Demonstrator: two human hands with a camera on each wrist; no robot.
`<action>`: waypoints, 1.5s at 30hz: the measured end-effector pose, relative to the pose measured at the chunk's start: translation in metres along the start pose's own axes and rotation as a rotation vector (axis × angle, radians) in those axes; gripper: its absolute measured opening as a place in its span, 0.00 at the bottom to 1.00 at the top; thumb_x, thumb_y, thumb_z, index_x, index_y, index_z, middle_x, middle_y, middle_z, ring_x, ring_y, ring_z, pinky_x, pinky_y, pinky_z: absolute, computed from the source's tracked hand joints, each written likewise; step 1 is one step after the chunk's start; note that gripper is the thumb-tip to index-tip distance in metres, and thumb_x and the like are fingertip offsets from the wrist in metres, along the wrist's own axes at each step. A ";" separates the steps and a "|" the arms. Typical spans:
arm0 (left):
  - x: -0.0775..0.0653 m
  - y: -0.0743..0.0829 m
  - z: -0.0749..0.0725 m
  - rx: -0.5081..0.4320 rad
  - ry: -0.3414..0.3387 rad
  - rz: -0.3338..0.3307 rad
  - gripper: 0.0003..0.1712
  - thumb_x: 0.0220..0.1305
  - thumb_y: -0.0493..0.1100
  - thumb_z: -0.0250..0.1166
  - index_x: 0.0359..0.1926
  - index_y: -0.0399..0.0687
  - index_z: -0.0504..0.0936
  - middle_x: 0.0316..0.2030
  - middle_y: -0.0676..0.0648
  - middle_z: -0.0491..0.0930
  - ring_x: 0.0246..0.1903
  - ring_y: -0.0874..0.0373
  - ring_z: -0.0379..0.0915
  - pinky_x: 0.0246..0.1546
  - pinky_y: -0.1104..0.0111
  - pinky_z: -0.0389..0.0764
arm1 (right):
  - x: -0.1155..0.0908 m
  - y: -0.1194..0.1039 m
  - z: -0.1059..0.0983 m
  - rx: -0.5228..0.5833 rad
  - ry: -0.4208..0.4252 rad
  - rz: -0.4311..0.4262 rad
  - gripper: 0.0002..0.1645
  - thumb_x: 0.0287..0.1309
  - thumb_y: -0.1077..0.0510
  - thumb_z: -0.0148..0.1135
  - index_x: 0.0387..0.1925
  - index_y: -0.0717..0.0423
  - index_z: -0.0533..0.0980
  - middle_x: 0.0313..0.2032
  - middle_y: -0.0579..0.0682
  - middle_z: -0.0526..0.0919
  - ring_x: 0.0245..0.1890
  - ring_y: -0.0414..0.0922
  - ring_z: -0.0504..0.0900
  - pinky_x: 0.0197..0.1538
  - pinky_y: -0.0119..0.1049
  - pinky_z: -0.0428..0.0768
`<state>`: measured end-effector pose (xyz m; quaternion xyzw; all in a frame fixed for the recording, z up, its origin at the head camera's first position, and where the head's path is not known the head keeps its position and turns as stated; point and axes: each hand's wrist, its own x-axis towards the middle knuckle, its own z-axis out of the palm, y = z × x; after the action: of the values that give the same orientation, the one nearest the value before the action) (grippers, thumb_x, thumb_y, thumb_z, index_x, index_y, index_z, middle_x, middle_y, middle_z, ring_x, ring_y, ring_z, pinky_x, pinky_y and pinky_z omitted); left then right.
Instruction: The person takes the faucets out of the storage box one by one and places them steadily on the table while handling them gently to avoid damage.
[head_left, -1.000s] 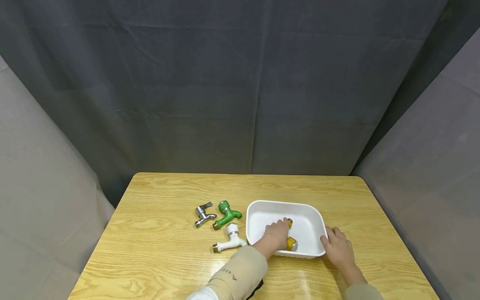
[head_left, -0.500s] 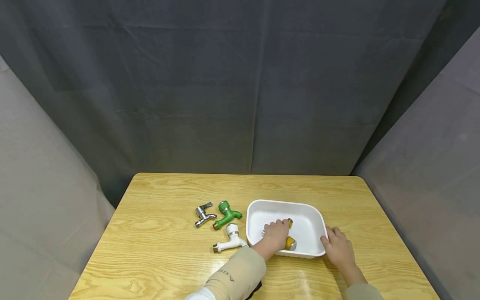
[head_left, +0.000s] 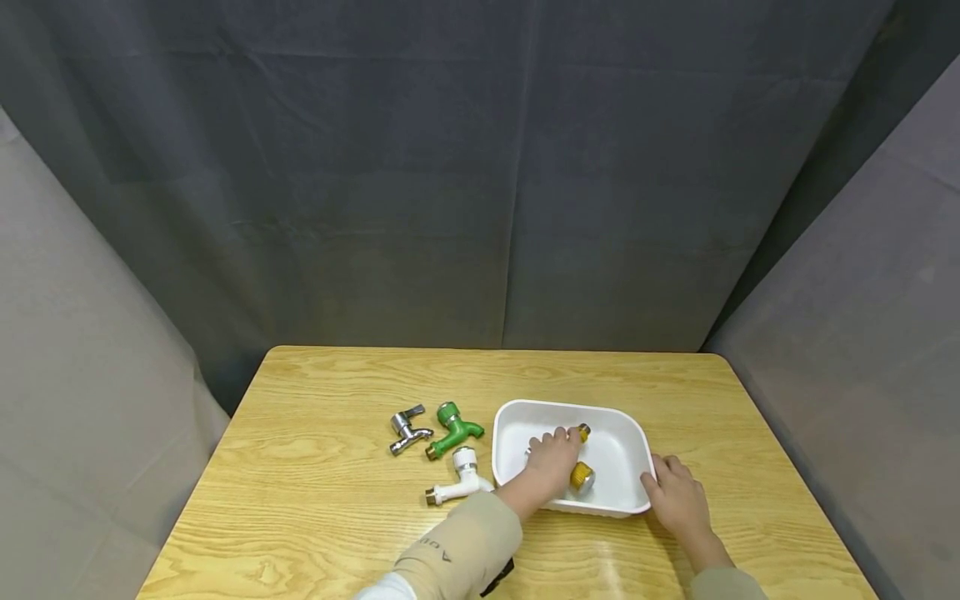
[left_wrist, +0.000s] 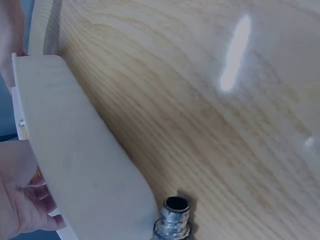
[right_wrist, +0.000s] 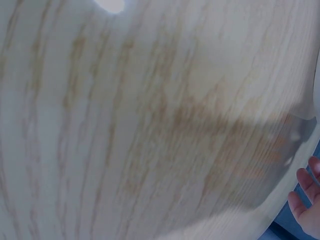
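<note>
Inside the white plastic basin (head_left: 618, 446), the left hand (head_left: 552, 461) grips a yellow tap around its middle. On the near right of that hand shows the tap's ridged yellow knob (head_left: 582, 477) with a silvery cap. A threaded brass end (head_left: 584, 432) sticks out beyond the fingertips, and the palm hides the tap's body. The right hand (head_left: 677, 497) rests against the basin's right side, its thumb at the rim and its fingers loosely extended outside. In the right wrist view, relaxed fingers (right_wrist: 307, 192) appear at the right edge.
Left of the basin lie a chrome tap (head_left: 407, 429), a green tap (head_left: 454, 429) and a white tap (head_left: 463, 481); the white one is close to the basin's wall. All stand on a wooden table (head_left: 322, 500). A dark grey curtain (head_left: 375, 208) hangs behind it.
The left hand and the yellow tap have shifted slightly away from the near wall of the basin, so more of the knob shows. The right hand and the other taps stay put.
</note>
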<state>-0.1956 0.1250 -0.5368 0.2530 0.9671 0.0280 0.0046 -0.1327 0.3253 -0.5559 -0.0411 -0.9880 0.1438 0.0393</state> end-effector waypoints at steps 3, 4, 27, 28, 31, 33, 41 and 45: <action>-0.001 -0.001 -0.006 0.002 0.009 0.017 0.28 0.54 0.39 0.62 0.57 0.50 0.66 0.39 0.49 0.75 0.33 0.57 0.72 0.31 0.64 0.72 | 0.000 0.001 0.001 0.000 -0.002 0.002 0.27 0.63 0.51 0.41 0.56 0.64 0.67 0.47 0.66 0.70 0.48 0.63 0.69 0.44 0.62 0.68; -0.001 -0.002 -0.008 0.003 0.012 0.023 0.27 0.54 0.39 0.62 0.57 0.50 0.66 0.39 0.49 0.75 0.33 0.57 0.72 0.31 0.64 0.72 | 0.000 0.002 0.001 0.000 -0.003 0.003 0.27 0.63 0.51 0.41 0.57 0.64 0.67 0.48 0.66 0.70 0.48 0.63 0.69 0.44 0.62 0.68; -0.029 -0.052 -0.042 0.026 0.111 0.117 0.25 0.60 0.47 0.60 0.56 0.49 0.65 0.39 0.49 0.72 0.33 0.58 0.72 0.30 0.65 0.73 | 0.000 0.003 0.002 0.003 0.004 -0.006 0.28 0.62 0.51 0.39 0.57 0.65 0.67 0.47 0.67 0.71 0.47 0.63 0.70 0.43 0.61 0.69; -0.031 -0.055 -0.042 0.028 0.113 0.116 0.25 0.60 0.47 0.60 0.56 0.49 0.64 0.40 0.49 0.72 0.34 0.58 0.72 0.31 0.64 0.74 | 0.000 0.003 0.002 0.004 0.002 -0.005 0.28 0.62 0.51 0.39 0.57 0.65 0.67 0.47 0.66 0.71 0.47 0.63 0.70 0.43 0.61 0.69; -0.038 -0.065 -0.043 0.014 0.129 0.113 0.26 0.60 0.46 0.60 0.57 0.47 0.64 0.42 0.47 0.73 0.36 0.56 0.73 0.33 0.62 0.76 | -0.001 0.002 0.001 0.004 0.001 0.003 0.28 0.62 0.51 0.40 0.57 0.65 0.67 0.47 0.66 0.71 0.47 0.63 0.70 0.44 0.61 0.69; -0.043 -0.071 -0.043 -0.005 0.149 0.107 0.26 0.60 0.46 0.60 0.57 0.46 0.64 0.42 0.46 0.73 0.36 0.55 0.74 0.33 0.62 0.76 | -0.001 0.002 0.001 0.002 0.005 0.004 0.28 0.62 0.51 0.40 0.57 0.64 0.67 0.47 0.66 0.71 0.47 0.62 0.70 0.44 0.61 0.69; -0.060 -0.100 -0.043 -0.117 0.163 0.046 0.31 0.56 0.44 0.64 0.58 0.44 0.62 0.41 0.45 0.73 0.37 0.53 0.74 0.33 0.61 0.75 | 0.000 0.002 0.001 0.008 0.011 -0.007 0.27 0.62 0.52 0.41 0.56 0.65 0.68 0.46 0.66 0.71 0.47 0.63 0.71 0.43 0.61 0.69; -0.070 -0.116 -0.039 -0.153 0.166 0.020 0.33 0.52 0.40 0.67 0.58 0.43 0.62 0.42 0.44 0.73 0.38 0.51 0.74 0.35 0.59 0.75 | -0.001 0.003 0.001 0.007 0.013 -0.013 0.27 0.62 0.52 0.41 0.56 0.65 0.68 0.46 0.67 0.71 0.46 0.63 0.71 0.43 0.61 0.69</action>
<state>-0.1917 -0.0120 -0.5044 0.2585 0.9565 0.1226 -0.0566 -0.1318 0.3277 -0.5581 -0.0356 -0.9874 0.1466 0.0470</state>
